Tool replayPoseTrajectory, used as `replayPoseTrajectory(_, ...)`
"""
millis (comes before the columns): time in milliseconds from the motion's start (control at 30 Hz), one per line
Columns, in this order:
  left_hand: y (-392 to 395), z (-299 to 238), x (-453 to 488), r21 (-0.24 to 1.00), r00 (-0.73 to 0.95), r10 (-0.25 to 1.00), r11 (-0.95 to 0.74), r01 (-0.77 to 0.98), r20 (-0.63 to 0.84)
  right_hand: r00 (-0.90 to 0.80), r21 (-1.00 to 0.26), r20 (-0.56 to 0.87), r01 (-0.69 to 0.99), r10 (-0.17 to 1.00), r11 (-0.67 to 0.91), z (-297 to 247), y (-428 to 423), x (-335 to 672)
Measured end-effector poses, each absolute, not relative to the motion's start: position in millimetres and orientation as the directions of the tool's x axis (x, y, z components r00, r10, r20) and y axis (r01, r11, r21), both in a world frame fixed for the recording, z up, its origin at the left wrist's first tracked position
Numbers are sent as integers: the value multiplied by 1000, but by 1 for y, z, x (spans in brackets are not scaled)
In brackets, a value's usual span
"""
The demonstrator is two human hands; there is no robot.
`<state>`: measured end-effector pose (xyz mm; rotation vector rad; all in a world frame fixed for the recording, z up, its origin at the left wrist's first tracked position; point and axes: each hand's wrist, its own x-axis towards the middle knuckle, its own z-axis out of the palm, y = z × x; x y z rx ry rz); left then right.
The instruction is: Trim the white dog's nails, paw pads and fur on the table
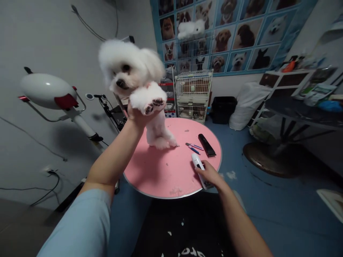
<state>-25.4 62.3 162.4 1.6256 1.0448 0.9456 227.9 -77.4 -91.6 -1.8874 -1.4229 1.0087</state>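
A fluffy white dog (158,130) stands upright on its hind legs on a round pink grooming table (155,175). My left hand (138,114) is closed under its raised front legs, whose dark paw pads face me. At the table's near right edge, my right hand (210,173) has its fingers wrapped around a white hair clipper (197,162). Just beyond that clipper lies a nail clipper (193,147) with blue and pink handles. A black hair clipper (206,144) rests beside it, near the right rim.
A white dryer (48,91) on an arm stands at the left. Stacked wire cages (193,87) and a black bin (223,109) are at the back. To the right is a dark round table (300,110) with items on it. Tufts of cut hair lie on the pink top.
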Motion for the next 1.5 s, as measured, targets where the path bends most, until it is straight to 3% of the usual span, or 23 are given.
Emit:
replayPoseTrajectory(100, 59, 169, -17, 910, 327, 877, -238, -340, 352, 99, -949, -287, 108, 953, -297, -89, -83, 220)
replayPoseTrajectory(167, 60, 173, -13, 816, 329, 868, -138, -562, 373, -3, -938, -320, -139, 947, -317, -86, -82, 211)
replayPoseTrajectory(233, 62, 179, -11, 791, 337, 877, -76, -607, 343, -13, -885, -299, -370, 954, -282, -84, -78, 201)
replayPoseTrajectory(333, 65, 189, -8, 794, 343, 897, -15, -608, 279, 140, -788, -282, -598, 949, -146, -85, -69, 184)
replayPoseTrajectory(433, 65, 196, -5, 785, 346, 904, 19, -619, 251, 83, -777, -257, -611, 963, -155, -85, -69, 173)
replayPoseTrajectory(600, 64, 195, -8, 804, 354, 903, 16, -595, 244, -338, -716, -54, -643, 940, -273, -66, -77, 173)
replayPoseTrajectory(767, 66, 191, -10, 841, 357, 897, -28, -541, 260, -271, -705, -65, -669, 960, -236, -55, -58, 143)
replayPoseTrajectory(967, 64, 192, -5, 822, 319, 911, -38, -569, 263, -525, -574, -269, -585, 807, -572, -40, -35, 113)
replayPoseTrajectory(1100, 57, 194, 1, 830, 282, 922, -68, -554, 264, -491, -615, -132, -641, 861, -460, -33, -33, 118)
replayPoseTrajectory(1167, 55, 195, 2, 809, 306, 911, -50, -585, 277, -448, -779, -69, -533, 891, -329, -33, -28, 117)
replayPoseTrajectory(1233, 55, 194, 2, 792, 343, 899, -8, -610, 274, -374, -963, 11, -254, 927, -91, -33, -19, 114)
replayPoseTrajectory(1267, 56, 194, 1, 787, 355, 896, 8, -616, 268, -328, -995, 86, -70, 941, 67, -32, -13, 113)
replayPoseTrajectory(1300, 56, 194, 1, 786, 360, 896, 19, -618, 262, -287, -969, 175, 120, 942, 217, -30, -8, 112)
replayPoseTrajectory(1367, 57, 193, 1, 780, 351, 901, 21, -625, 257, -246, -798, 313, 456, 917, 395, -27, 4, 112)
replayPoseTrajectory(1433, 55, 194, 2, 771, 329, 910, 15, -636, 254, -252, -587, 356, 689, 900, 426, -26, 13, 111)
replayPoseTrajectory(1500, 52, 195, 3, 758, 335, 908, 30, -651, 252, -265, -410, 389, 808, 882, 424, -27, 20, 109)
